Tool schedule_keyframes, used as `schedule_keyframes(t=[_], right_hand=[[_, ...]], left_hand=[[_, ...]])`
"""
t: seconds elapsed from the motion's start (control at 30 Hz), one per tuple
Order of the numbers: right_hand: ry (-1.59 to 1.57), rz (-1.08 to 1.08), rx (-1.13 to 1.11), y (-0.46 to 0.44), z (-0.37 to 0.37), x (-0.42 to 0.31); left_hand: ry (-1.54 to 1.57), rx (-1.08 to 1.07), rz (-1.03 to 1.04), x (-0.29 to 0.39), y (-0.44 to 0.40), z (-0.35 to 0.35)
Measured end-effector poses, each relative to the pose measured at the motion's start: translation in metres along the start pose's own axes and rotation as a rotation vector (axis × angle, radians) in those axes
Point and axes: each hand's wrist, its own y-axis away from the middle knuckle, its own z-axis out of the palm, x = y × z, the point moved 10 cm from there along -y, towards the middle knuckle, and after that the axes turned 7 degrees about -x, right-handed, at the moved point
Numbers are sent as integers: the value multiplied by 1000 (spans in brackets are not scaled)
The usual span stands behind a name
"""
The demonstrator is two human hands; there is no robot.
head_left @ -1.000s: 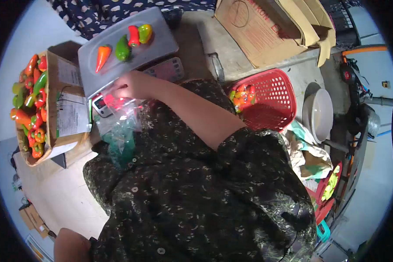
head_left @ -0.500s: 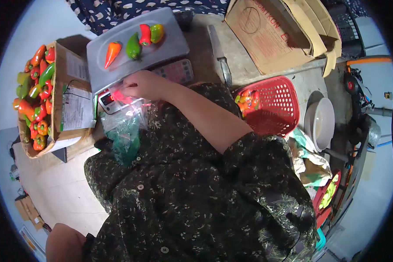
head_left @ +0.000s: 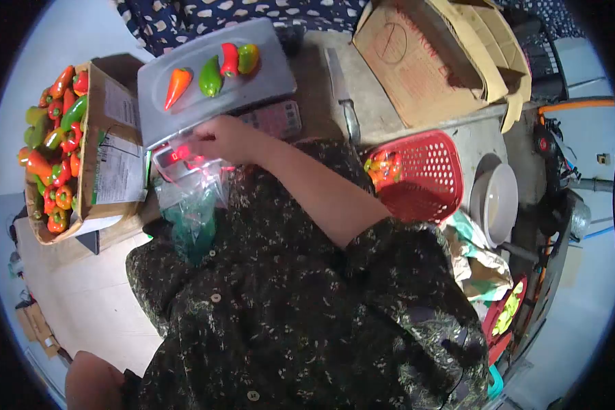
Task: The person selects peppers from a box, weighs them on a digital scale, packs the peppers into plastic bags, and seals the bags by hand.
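Note:
My right hand [head_left: 219, 139] is over the near edge of a scale, its fingers pinched together beside a bright pink patch. What they hold is too small and blurred to make out. Just left of the fingers, the scale's red display [head_left: 178, 154] is lit. A clear and green plastic bag [head_left: 193, 219] hangs below the hand, against the dark patterned shirt. On the grey tray [head_left: 253, 96] lie an orange pepper [head_left: 178, 88], a green pepper [head_left: 210, 78], a red pepper [head_left: 229, 60] and a yellow-green pepper [head_left: 249, 59]. Only part of my left arm shows at bottom left; its hand is out of frame.
A cardboard box [head_left: 116, 167] full of mixed peppers stands at the left. At the right are a red basket [head_left: 441, 164] with some peppers inside, a pale basin [head_left: 502, 205] and a crumpled sack [head_left: 482, 270]. An opened carton [head_left: 410, 68] sits at the top right.
The camera view has shifted, moving the tray and box slightly right in the frame. My right hand has stayed by the scale; the display now shows more clearly and less pink shows at the fingers.

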Motion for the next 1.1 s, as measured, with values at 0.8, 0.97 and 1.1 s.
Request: schedule_keyframes(t=[0.8, 0.97, 1.1], right_hand=[[-344, -29, 83, -5, 1, 10], [-362, -43, 4, -2, 2, 2], [-186, -50, 49, -2, -4, 1]], left_hand=[[35, 249, 1038, 204, 88, -65], [188, 31, 1199, 235, 76, -51], [288, -116, 1284, 250, 75, -44]])
